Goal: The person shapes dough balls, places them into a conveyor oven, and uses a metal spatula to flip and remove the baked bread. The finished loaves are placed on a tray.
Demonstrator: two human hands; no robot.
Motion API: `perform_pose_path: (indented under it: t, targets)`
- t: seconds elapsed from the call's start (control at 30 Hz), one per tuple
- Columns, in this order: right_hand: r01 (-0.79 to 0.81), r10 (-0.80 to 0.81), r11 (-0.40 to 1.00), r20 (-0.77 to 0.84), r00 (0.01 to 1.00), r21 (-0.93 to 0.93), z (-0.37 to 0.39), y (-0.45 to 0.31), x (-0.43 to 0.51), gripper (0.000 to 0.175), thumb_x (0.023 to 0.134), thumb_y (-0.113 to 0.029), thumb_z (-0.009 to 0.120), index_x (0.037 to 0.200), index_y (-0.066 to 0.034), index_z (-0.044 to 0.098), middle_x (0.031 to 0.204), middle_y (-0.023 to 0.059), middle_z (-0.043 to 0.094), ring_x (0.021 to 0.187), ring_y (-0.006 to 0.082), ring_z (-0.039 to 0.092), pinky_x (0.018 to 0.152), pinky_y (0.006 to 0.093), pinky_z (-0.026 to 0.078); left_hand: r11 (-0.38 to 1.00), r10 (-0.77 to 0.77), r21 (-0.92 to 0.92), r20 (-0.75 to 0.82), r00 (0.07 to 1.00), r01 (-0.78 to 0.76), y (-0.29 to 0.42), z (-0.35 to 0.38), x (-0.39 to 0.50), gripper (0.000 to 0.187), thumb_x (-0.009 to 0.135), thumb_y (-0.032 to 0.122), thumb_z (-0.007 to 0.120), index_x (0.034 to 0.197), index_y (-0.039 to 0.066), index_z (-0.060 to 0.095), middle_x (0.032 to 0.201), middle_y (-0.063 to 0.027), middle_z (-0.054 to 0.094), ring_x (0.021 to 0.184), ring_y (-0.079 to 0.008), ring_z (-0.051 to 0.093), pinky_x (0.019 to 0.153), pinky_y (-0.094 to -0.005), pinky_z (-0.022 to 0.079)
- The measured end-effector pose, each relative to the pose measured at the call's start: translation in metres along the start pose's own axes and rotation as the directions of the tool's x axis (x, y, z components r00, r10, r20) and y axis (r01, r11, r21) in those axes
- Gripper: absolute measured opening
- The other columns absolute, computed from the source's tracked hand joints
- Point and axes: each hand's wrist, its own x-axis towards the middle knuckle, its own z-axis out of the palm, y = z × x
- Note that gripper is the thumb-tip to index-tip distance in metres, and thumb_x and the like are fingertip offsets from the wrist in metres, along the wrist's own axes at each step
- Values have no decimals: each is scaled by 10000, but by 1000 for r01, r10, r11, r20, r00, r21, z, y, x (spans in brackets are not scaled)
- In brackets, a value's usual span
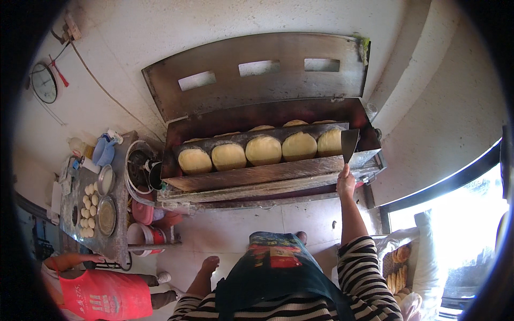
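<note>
My right hand (346, 182) grips a wide flat scraper (350, 144) with a dark metal blade. The blade stands upright at the right end of a long metal oven (257, 176), covering part of the rightmost round flatbread (330, 142). Several pale flatbreads (263, 151) with browner lower edges stand in a row along a sloping plate inside the oven. Behind that plate, the tops of more breads (295, 123) show. Low beside my apron (277, 265) hangs my left hand (211, 263), away from the oven; its fingers are too small to make out.
The oven's slotted lid (257, 80) leans open against the wall. At left, a worktable (120, 224) carries dough balls (88, 210), metal bowls (107, 216) and a blue plastic container (103, 151). A person in a red apron (106, 295) stands there. Baked breads (397, 279) lie at lower right.
</note>
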Motion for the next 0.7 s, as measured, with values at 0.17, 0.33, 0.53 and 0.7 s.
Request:
perform_pose_path:
  t: [0.17,0.33,0.53,0.7]
  targets:
    - [18,-21,978,-10,1000,-208,1,8,10,794,864,-682,222,735,14,584,625,162,575,654,350,578,633,454,434,809,360,461,102,928,-364,31,-14,16,240,748,133,612,979,69,616,1020,-87,633,884,-222,620,742,-339,510]
    - [-15,17,978,7,1000,-210,2,14,15,765,894,-629,215,727,13,595,665,185,591,735,379,592,692,466,430,932,-283,-253,-67,957,258,90,-7,12,310,745,144,603,1039,47,621,969,-94,645,875,-183,615,741,-308,505]
    - [11,-8,976,18,1000,-217,0,13,13,748,894,-630,232,725,5,589,660,181,585,720,367,589,689,468,428,1000,17,-27,59,998,-15,53,-8,18,335,752,123,592,1080,58,567,1009,-80,623,894,-186,602,749,-304,498]
    - [143,-144,988,-28,989,-53,6,34,24,620,878,-624,363,632,-66,476,469,-7,392,368,112,379,347,282,312,920,55,377,144,988,-106,18,-4,23,223,690,119,658,883,97,548,1048,-91,610,1001,-255,568,812,-358,492]
